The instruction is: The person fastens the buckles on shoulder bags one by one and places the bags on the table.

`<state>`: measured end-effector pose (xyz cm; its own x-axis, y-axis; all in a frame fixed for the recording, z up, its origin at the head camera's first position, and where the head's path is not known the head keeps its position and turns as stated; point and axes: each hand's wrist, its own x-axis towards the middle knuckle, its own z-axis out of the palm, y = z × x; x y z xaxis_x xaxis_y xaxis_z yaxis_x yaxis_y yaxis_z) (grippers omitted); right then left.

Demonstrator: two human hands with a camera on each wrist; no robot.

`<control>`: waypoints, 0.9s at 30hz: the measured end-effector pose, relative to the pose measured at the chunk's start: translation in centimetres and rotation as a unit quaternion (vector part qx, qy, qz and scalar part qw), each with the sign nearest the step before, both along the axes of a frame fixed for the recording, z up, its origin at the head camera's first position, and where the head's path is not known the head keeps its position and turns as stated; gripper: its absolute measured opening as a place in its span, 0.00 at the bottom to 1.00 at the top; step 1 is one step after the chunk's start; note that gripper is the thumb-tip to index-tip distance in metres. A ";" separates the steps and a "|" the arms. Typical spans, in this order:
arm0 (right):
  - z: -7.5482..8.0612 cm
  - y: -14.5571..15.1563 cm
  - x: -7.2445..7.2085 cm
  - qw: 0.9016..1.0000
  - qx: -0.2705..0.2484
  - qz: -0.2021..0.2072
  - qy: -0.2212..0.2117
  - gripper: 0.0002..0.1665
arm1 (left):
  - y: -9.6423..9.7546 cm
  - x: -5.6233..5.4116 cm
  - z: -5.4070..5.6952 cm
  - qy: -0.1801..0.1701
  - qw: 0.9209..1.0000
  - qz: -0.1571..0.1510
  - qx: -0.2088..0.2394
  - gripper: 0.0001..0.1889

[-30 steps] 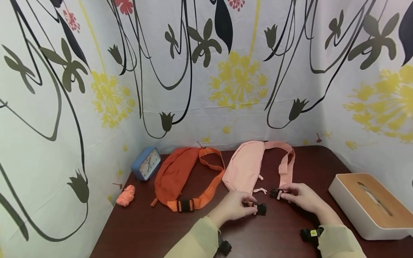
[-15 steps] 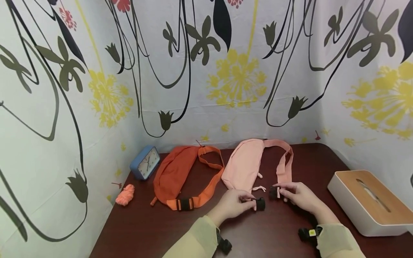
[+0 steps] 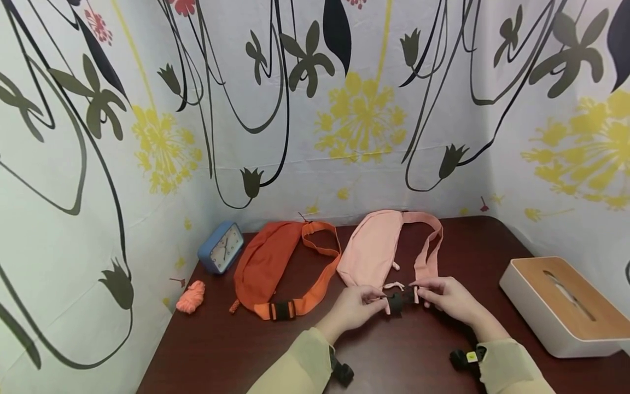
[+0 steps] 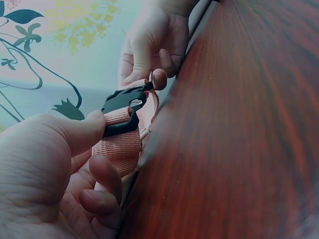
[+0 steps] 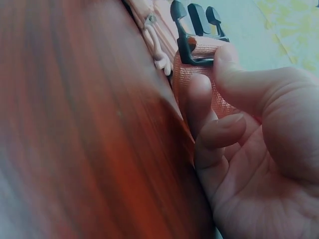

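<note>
A pink waist bag point(image 3: 371, 246) lies on the table with its strap point(image 3: 427, 257) looped to the right. Between thumb and fingers, my left hand point(image 3: 351, 310) pinches the black socket half of its buckle point(image 3: 395, 304) where the pink webbing threads through. My right hand point(image 3: 450, 298) pinches the other half, a black pronged buckle end point(image 5: 198, 22), by its strap end. In the head view the two halves face each other with ends close together. The left wrist view shows the socket half point(image 4: 118, 102) overlapping the right hand's piece.
An orange waist bag point(image 3: 268, 262) with a fastened black buckle point(image 3: 282, 311) lies left of the pink one. Farther left are a blue clock point(image 3: 221, 247) and a coral scrunchie-like bundle point(image 3: 191, 297). A white tissue box with a wooden top point(image 3: 566, 306) stands at right.
My right hand has moved left with the pronged buckle end, bringing it up to the socket half. The left hand has stayed nearly in place and turned the socket half slightly.
</note>
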<state>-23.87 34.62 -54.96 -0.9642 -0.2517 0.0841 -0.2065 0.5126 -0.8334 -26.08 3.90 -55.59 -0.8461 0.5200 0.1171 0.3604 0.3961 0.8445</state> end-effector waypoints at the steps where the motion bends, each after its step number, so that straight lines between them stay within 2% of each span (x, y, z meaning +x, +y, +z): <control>1: 0.0 -0.1 0.0 1.000 -0.001 0.001 0.000 0.15 | 0.0 0.0 0.0 -0.001 1.000 0.001 0.002 0.14; 13: 0.0 -0.9 0.0 1.000 -0.008 0.007 -0.002 0.15 | 0.2 0.0 0.0 -0.024 0.999 0.012 0.032 0.13; 27: 0.1 -1.7 0.0 0.999 -0.006 0.032 0.023 0.15 | 0.2 -0.1 -0.1 -0.020 0.999 0.013 0.027 0.13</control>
